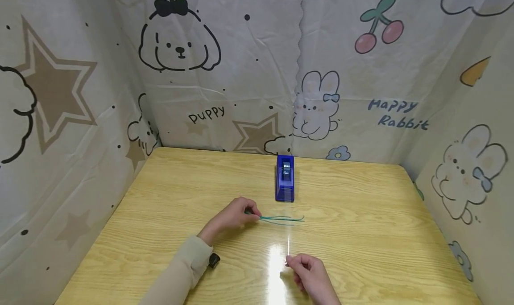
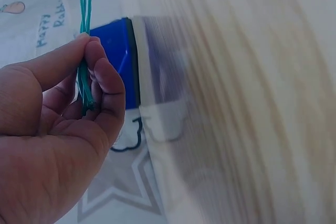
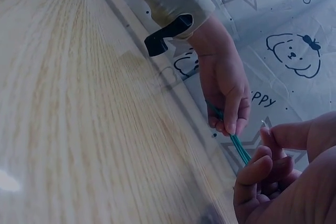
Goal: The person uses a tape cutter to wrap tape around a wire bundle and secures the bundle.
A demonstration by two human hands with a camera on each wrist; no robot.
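My left hand pinches a small bundle of thin green wires between thumb and fingers. Their loose ends point right and spread a little apart. In the left wrist view the bent ends of the green wires lie inside the curled fingers. With thumb and fingertips, my right hand grips the end of a strip of clear tape. That strip stretches toward me from a blue tape dispenser. The wire ends cross the strip in the head view; whether they touch it I cannot tell.
The dispenser stands near the back of a wood-grain table. Printed cloth walls enclose the back and both sides. A black wrist-worn item sits at the left sleeve. Light glares off the tabletop near the right hand.
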